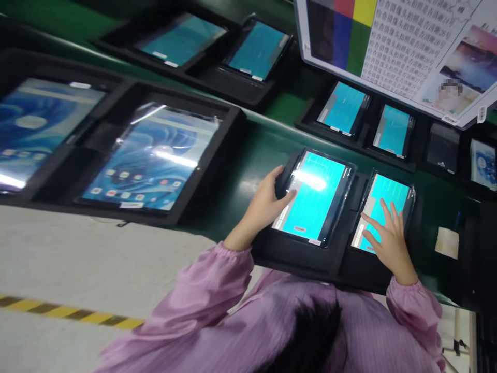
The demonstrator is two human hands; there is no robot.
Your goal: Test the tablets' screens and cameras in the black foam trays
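Neither of my hands is in view. A person in a pink smock [240, 321] stands in front of me, seen from behind, at a green conveyor belt [248, 155]. Their left hand [266, 204] holds the left edge of a tablet with a cyan screen [316, 194], thumb on the glass. Their right hand [388, 238] lies with fingers spread on a second cyan tablet [382, 204]. Both tablets sit tilted in one black tray [303, 256].
Two larger tablets with blue home screens [151, 158] [39, 127] lie in black trays at the left. More trays with cyan tablets [258, 49] [344, 106] stand farther back. A colour test chart [404, 46] hangs at the top right. Grey floor with yellow-black tape [70, 311] lies below.
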